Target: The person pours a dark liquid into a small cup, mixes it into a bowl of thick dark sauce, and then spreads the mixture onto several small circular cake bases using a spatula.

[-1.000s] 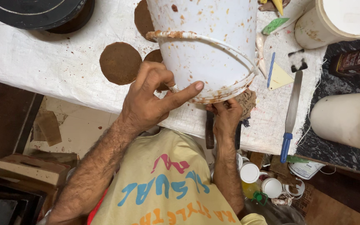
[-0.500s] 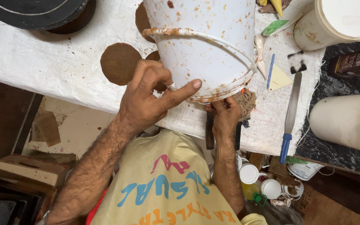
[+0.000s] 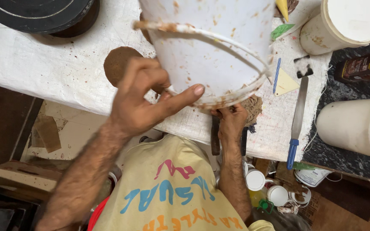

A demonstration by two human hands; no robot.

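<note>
A white bucket (image 3: 210,47), spattered with brown, is tipped over the cloth-covered table (image 3: 43,72), its wire handle (image 3: 202,32) across its side. My left hand (image 3: 146,102) grips its lower rim, thumb stretched along the edge. My right hand (image 3: 232,122) is curled under the same rim at the table's near edge, beside a rough brown lump (image 3: 253,107). Two dark upright pieces flank that hand, and I cannot tell what they are.
A flat brown disc (image 3: 118,62) lies left of the bucket. To the right are a blue-handled knife (image 3: 296,124), a yellow triangular scraper (image 3: 285,83), a blue stick (image 3: 276,75), two more white buckets (image 3: 352,25) (image 3: 356,128) and a dark jar (image 3: 365,66). A black round object (image 3: 35,13) sits far left.
The bucket has come up toward the camera and looks larger. My left hand rose with it, and my right hand stays under the rim.
</note>
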